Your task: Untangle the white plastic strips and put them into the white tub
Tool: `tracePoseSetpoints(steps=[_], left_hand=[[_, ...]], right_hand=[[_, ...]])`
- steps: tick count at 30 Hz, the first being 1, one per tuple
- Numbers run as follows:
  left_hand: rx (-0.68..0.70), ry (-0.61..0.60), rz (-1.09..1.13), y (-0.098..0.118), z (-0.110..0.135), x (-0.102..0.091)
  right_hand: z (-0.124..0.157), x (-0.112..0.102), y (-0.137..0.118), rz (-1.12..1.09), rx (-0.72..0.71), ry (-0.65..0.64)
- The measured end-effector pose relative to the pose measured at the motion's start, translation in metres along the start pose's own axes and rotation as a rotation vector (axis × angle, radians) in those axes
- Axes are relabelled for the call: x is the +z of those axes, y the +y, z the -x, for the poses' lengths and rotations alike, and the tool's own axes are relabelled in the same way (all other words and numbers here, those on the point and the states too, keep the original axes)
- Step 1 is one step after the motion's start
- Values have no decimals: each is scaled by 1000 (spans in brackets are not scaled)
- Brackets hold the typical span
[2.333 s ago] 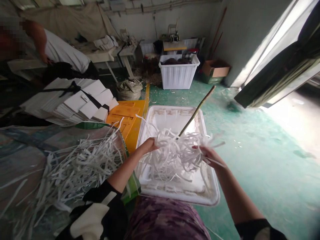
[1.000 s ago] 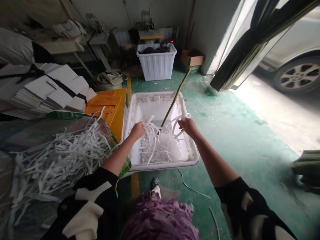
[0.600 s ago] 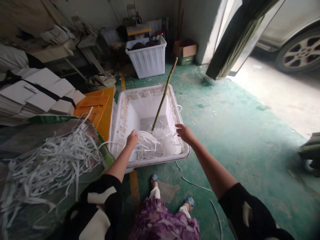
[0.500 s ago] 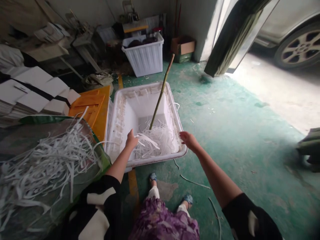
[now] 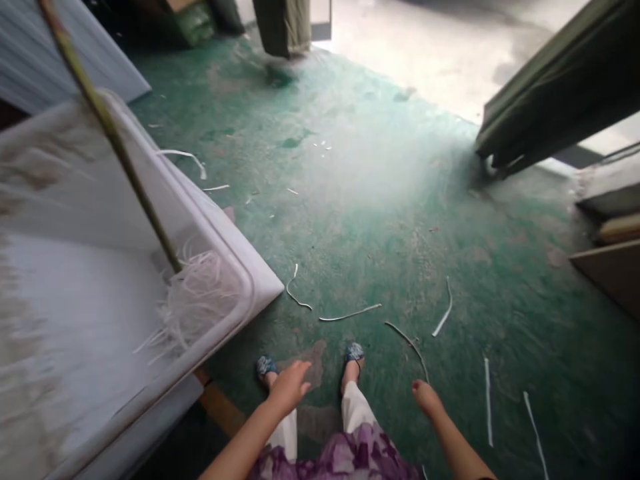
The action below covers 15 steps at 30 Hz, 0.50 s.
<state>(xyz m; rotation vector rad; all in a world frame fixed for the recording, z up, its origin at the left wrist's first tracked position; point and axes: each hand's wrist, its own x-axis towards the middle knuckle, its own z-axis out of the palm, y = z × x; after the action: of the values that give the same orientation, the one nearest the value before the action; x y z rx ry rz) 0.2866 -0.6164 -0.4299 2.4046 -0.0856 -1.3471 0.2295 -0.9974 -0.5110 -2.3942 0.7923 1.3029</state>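
My left hand [image 5: 293, 387] hangs over the floor in front of my legs, thumb apart from the loosely bent fingers, with nothing seen in it. To the right, my right hand [image 5: 427, 398] is held low with its fingers curled in, and nothing shows in them. A thin strip [image 5: 407, 341] on the floor runs up to this hand in the picture; the hand seems to be above it. At left stands a large white plastic tub [image 5: 235, 263], apart from both hands. Shredded white strips [image 5: 203, 300] lie inside, and a greenish-brown stick [image 5: 117, 143] rises from them.
Several loose strips, such as one pale strip [image 5: 489, 403], lie on the green floor [image 5: 360, 240]. Dark green curtains [image 5: 560, 87] flank a bright doorway. A brown board [image 5: 607, 267] stands at the right edge. Another ribbed white tub [image 5: 65, 53] is behind the first.
My left hand has let go of a bunch of white strips, and my right hand has left the tub's rim. The view has swung right and down, moving the tub to the left.
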Motion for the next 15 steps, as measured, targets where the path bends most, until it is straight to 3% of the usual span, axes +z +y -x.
tracePoseSetpoints(steps=[3,6,11,15], left_hand=[[-70,-142,-121,-18,-87,60],[-100,-137,-284,-44,-172,94],[-49,-30,-593,-90,-287,105],[75,98,-773,-125,-348,103]], right_hand=[[-47,52,44,73,100,-47],[-104,91,63,117,141,-30],[-218,119,67,137,128,80],[-285,129,63,74,38,209]])
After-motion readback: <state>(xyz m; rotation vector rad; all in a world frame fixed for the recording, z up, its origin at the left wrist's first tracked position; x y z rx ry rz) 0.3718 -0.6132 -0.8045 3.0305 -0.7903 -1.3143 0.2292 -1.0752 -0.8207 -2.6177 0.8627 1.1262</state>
